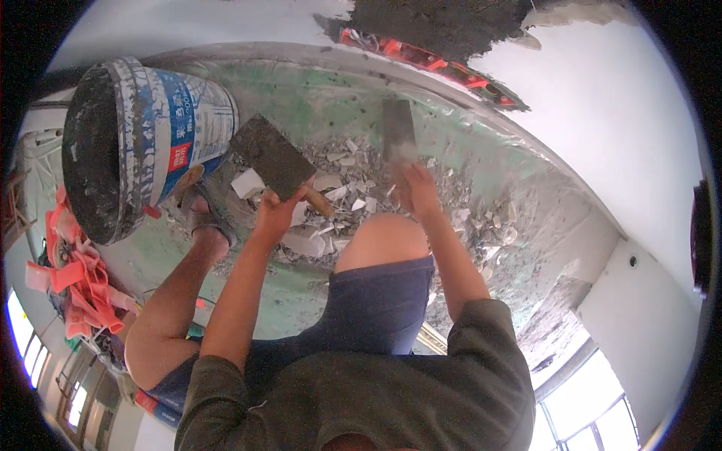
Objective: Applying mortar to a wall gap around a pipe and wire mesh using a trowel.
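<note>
- Square plate (274,156) with a wooden handle (321,203) is sitting just ahead of the left hand (274,218), whose fingers are gripping it beside the handle.
- Blurred trowel (398,124) is extending ahead of the right hand (423,192), which is apparently closing round its near end.
- The person is seemingly readying both tools; the next move is probably calling for a steady plate.
- Bucket (158,128), left of the left hand, is bearing printed characters on blue, red and white.

Short-sleeved olive shirt (376,398), navy shorts (383,308), sandal (203,219)
</note>
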The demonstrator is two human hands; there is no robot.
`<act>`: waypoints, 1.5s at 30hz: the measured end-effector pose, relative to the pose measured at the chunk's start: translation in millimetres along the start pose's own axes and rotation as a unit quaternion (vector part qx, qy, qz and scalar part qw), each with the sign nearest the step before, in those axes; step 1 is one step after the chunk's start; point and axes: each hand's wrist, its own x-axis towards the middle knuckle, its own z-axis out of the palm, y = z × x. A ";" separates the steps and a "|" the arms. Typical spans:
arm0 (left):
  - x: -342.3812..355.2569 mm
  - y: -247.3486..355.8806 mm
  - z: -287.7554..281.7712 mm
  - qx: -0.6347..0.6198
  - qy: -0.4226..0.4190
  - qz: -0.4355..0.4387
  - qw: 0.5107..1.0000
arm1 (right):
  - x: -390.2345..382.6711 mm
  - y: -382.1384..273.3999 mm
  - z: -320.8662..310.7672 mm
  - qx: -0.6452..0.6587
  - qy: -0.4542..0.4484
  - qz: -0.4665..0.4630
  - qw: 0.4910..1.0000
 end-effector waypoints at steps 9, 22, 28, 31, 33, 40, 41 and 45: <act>5.0 -27.7 -10.0 -0.025 0.019 -0.003 0.999 | -2.5 -20.7 -1.1 -0.043 0.029 0.076 0.996; -8.9 -3.9 -12.8 -0.027 0.046 -0.046 0.997 | 25.0 -97.9 -81.8 -0.392 -0.073 0.107 0.911; -12.4 -7.2 -18.9 -0.015 0.042 -0.038 0.998 | 23.0 -107.1 -50.1 -0.420 -0.075 0.077 0.901; -8.3 -6.1 -16.5 -0.064 0.036 -0.009 0.997 | 12.5 -97.2 -72.3 -0.379 -0.081 0.096 0.917; -5.6 -32.3 -29.5 -0.001 0.053 -0.022 0.998 | 6.2 -91.4 -69.1 -0.420 -0.089 0.088 0.899; -8.9 -21.5 -24.0 0.034 0.022 -0.055 0.998 | 12.1 -77.9 -23.1 -0.366 -0.077 0.100 0.922; -9.8 -21.0 -24.1 0.016 0.023 -0.054 0.998 | 16.5 -71.9 -17.4 -0.366 -0.079 0.100 0.922; -13.1 -9.0 -18.9 -0.038 0.046 -0.040 0.997 | 30.9 -54.3 0.7 -0.310 -0.093 0.102 0.941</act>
